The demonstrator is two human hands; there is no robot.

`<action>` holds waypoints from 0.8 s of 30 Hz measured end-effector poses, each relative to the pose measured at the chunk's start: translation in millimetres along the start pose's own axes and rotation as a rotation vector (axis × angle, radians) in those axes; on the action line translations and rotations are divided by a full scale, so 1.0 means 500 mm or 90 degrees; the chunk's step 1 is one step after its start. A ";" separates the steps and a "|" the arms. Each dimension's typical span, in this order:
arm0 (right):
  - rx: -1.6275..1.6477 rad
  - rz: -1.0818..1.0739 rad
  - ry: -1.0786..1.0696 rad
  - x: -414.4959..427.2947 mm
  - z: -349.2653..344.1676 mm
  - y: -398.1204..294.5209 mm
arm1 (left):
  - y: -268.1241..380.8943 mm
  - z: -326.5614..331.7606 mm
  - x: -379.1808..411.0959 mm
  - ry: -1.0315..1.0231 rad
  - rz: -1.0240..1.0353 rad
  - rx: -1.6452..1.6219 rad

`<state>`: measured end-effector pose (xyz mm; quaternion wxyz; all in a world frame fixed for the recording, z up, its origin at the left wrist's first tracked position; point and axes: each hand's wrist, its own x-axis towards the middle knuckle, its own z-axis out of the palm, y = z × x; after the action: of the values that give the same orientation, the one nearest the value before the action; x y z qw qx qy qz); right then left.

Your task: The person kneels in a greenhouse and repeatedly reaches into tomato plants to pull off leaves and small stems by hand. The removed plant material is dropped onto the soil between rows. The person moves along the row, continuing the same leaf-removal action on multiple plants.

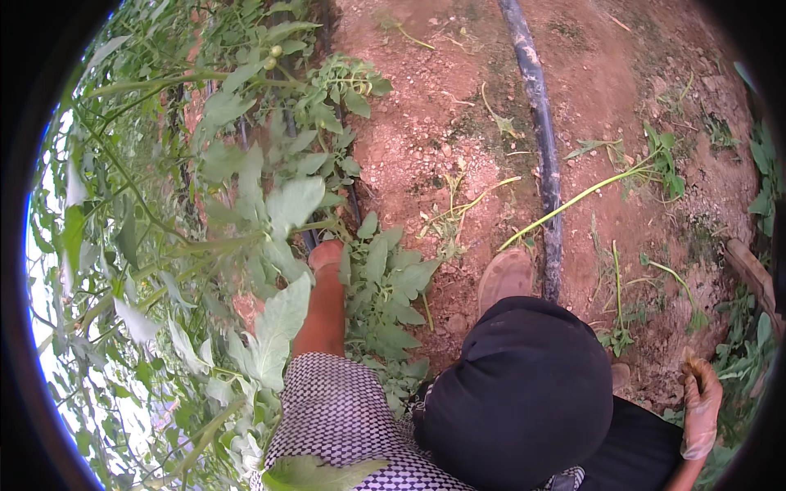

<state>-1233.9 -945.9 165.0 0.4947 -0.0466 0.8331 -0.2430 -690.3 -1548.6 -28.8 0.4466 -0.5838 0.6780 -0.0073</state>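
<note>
My left hand (326,253) reaches down among tomato plants (393,276), beside a stem (328,226) near the ground. Leaves and the angle hide its fingers, so its grip cannot be made out. The forearm comes out of a black-and-white patterned sleeve (338,405). At the far right, my right hand (701,390) is in a thin clear glove, with its fingers curled. A small pale, dry-looking scrap shows at its fingertips; whether the hand holds it is unclear. Below me, a black-clothed knee (522,386) covers the lower middle, with a dusty shoe (506,279) in front of it.
A black hose (540,116) runs along the reddish soil path (424,123). Across it lies a cut green shoot (577,199), with several wilted cuttings (617,288) around. Dense vines (184,245) with small green tomatoes (274,52) crowd the left. A wooden piece (752,273) stands at right.
</note>
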 end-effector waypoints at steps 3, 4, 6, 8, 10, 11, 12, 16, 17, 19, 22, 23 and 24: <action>-0.016 0.009 0.021 -0.005 0.010 -0.013 | 0.073 -0.033 -0.032 0.107 -0.049 -0.068; -0.030 0.008 0.018 -0.006 0.010 -0.014 | 0.075 -0.029 -0.037 0.096 -0.108 -0.136; -0.047 0.008 0.018 -0.014 0.009 -0.008 | 0.074 0.005 -0.016 0.097 -0.168 -0.238; -0.054 -0.004 0.006 -0.014 0.007 -0.002 | 0.011 0.091 0.034 0.054 -0.218 -0.319; -0.048 -0.005 -0.002 -0.014 0.005 -0.016 | -0.042 0.138 0.068 -0.047 -0.288 -0.405; -0.046 -0.002 0.000 -0.017 0.006 -0.019 | -0.043 0.144 0.069 -0.018 -0.274 -0.362; -0.045 -0.019 0.015 -0.019 0.010 -0.014 | -0.048 0.150 0.065 0.012 -0.263 -0.319; -0.075 0.032 0.007 -0.040 0.016 -0.061 | -0.012 0.113 -0.001 0.125 -0.206 -0.151; -0.083 0.007 0.002 -0.036 0.011 -0.052 | -0.054 0.121 0.007 0.117 -0.126 -0.036; -0.078 -0.026 0.002 -0.026 0.004 -0.032 | -0.132 0.136 0.021 0.141 0.032 0.210; -0.052 -0.030 0.010 -0.017 -0.004 -0.013 | -0.141 0.073 0.043 0.370 -0.143 -0.485; -0.042 -0.028 0.015 -0.016 -0.003 -0.005 | -0.126 0.046 0.045 0.431 -0.201 -0.723; -0.031 -0.027 0.019 -0.014 -0.004 0.006 | -0.111 0.019 0.045 0.372 -0.195 -0.842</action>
<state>-1231.5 -940.2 169.9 0.4754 -0.0724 0.8450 -0.2337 -638.7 -1579.4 -18.6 -0.2032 -0.7934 0.5429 0.1854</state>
